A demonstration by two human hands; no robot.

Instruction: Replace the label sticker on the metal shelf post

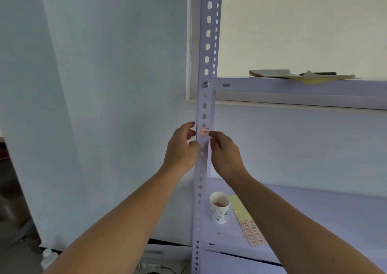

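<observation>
The label sticker (204, 131) sat on the front face of the upright metal post (207, 43), a little below the bolt (206, 84) that fastened the upper shelf (293, 86). It was a small white patch with red borders, seemingly two strips stacked one over the other, each with its long axis lying across the post and so at right angles to the post's vertical run of holes. The left hand (181, 145) gripped the post at its left edge, fingers curled and thumb on the front face just below the sticker. The right hand (225, 152) had its curled fingertips at the sticker's right edge; whether they pinched it or only touched it could not be told. On the lower shelf (314, 221), just right of the post, stood a paper cup (219, 209) with a leaf print and reddish scraps inside, and near it lay a yellow backing sheet (238, 205) and a sheet of red-bordered stickers (252, 234). Loose papers (293, 75) lay on the upper shelf. Behind was a pale bluish wall (104, 85) with a white window frame (191, 43), and a power strip (150, 265) on the floor.
</observation>
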